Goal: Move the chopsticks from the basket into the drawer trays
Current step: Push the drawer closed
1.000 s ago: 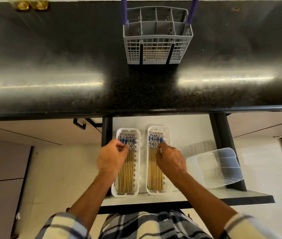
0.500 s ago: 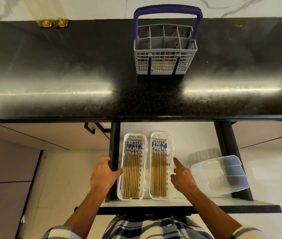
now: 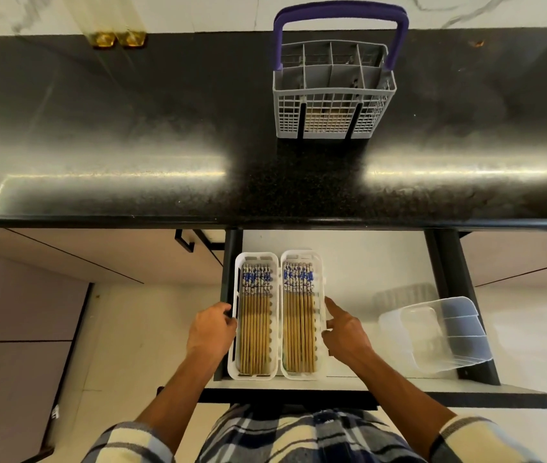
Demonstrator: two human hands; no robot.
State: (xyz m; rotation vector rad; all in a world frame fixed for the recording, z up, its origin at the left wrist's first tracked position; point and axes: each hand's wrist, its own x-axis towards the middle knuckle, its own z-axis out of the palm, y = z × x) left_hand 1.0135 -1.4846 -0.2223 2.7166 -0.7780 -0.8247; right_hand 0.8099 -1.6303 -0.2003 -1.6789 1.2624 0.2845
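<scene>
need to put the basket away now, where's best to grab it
Grab the basket by its purple handle, coming from above. It arches upright over the open top, clear of the compartments, with room underneath for fingers; the mesh walls are wide and harder to grip.

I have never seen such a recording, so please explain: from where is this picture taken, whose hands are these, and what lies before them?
A camera on the person's head looks down. The left hand and right hand are bare and hold nothing; each touches the outer side of a white tray. The left tray and right tray lie side by side in the open drawer, filled with chopsticks. A clear tub lies tilted at the right. A grey basket stands on the black counter.
</scene>
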